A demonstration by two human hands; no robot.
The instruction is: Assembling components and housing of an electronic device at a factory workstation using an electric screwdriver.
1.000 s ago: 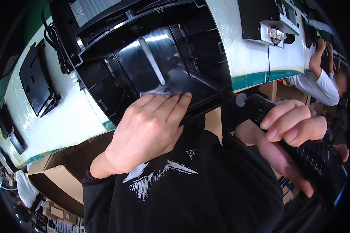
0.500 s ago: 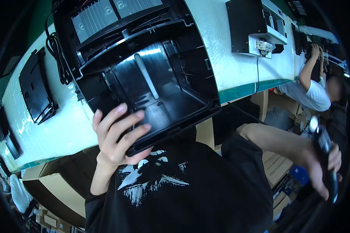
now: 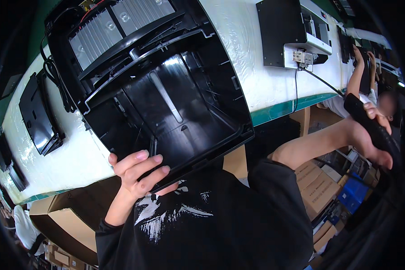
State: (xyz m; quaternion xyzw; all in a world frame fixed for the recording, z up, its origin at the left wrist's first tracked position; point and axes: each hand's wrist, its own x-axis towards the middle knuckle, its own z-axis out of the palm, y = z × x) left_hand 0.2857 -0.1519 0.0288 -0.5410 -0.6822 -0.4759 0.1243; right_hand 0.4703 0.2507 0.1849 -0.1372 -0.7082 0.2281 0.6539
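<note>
A large black plastic appliance housing [image 3: 198, 148] stands tilted at the table's near edge, its hollow side facing me. Silver finned metal plates [image 3: 99, 40] sit in its far part. My left hand [image 3: 141, 173] grips its near left edge, fingers over the rim and thumb mostly hidden. Far to the right, my right hand [image 3: 373, 135] is closed around a black electric screwdriver [image 3: 369, 119]. The screwdriver's long thin bit [image 3: 321, 81] reaches to the metal outlet of a black and white screw feeder [image 3: 281, 33]; I cannot tell whether a screw is on it.
Black plastic panels [image 3: 38, 114] and a coiled black cord [image 3: 60, 85] lie on the film-covered table [image 3: 87, 155] at the left. Cardboard boxes [image 3: 317, 186] and a blue bin [image 3: 353, 193] are below at the right. A co-worker's arm [image 3: 356, 72] shows beyond the feeder.
My right hand has swung the screwdriver up, bringing its bit to the feeder's outlet. My left hand keeps its hold, and the housing appears slightly further left.
</note>
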